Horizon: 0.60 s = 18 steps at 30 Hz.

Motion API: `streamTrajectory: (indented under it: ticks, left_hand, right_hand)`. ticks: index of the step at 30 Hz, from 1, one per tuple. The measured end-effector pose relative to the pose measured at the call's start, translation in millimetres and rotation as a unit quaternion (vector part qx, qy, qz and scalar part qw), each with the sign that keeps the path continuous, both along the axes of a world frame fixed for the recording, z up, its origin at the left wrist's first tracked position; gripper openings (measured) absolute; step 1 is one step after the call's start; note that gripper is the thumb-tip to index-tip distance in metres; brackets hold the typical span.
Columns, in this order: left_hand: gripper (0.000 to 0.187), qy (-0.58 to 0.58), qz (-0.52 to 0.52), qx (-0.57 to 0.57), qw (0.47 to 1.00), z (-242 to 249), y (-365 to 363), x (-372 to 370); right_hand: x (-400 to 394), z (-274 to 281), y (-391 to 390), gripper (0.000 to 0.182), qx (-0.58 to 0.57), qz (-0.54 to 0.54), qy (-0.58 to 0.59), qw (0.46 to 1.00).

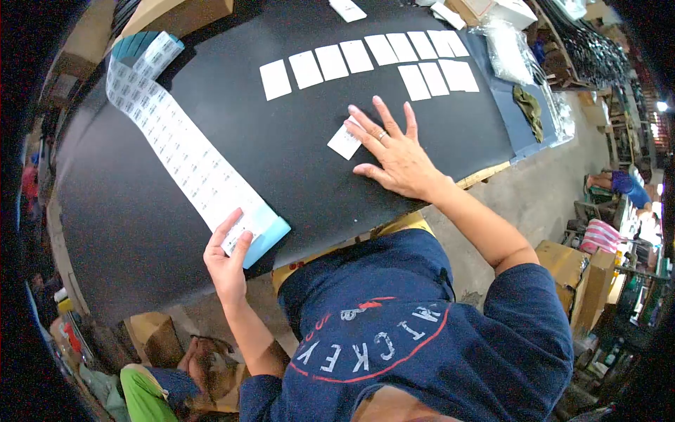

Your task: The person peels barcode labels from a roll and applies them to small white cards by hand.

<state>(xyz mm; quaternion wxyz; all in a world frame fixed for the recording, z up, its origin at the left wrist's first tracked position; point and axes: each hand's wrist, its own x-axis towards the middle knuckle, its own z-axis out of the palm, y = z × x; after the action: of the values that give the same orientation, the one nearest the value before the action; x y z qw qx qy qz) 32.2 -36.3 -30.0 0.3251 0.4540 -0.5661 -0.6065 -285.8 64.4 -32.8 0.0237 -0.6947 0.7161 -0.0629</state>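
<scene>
Black surfacing covers the counter (316, 183), where white cards (302, 69) lie in one long row with a shorter row beneath its right part. Across the left side runs a printed strip (190, 151), curled at its far end and blue at its near one, where the left grip (228, 259) has thumb and fingers nearly closed on it. Spread wide, the right grip (404, 160) touches a single card (342, 144) with its fingertips, apart from the rows, grasping nothing.
</scene>
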Motion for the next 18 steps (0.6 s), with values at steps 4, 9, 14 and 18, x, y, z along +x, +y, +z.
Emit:
streamTrajectory:
  ticks: [4, 9, 14, 18]
  left_hand:
    - [0.039, 0.011, 0.003, -0.002, 1.0, 1.2, 0.9, 0.9]
    - [0.039, 0.022, 0.001, -0.005, 1.0, -0.2, 1.1, -0.4]
    - [0.039, 0.028, 0.029, -0.008, 0.999, -0.9, 4.2, -2.0]
    - [0.039, 0.042, 0.052, -0.024, 0.997, -2.0, -1.2, -7.4]
  right_hand:
    - [-7.4, -2.0, -0.2, 0.059, -0.075, -0.014, -0.082, 0.994]
    - [-8.5, 7.6, -9.8, 0.05, -0.148, -0.144, -0.219, 0.954]
    - [8.5, 1.9, -20.1, 0.058, -0.168, -0.163, -0.124, 0.964]
    - [10.4, 5.7, -26.5, 0.04, -0.159, -0.168, -0.227, 0.946]
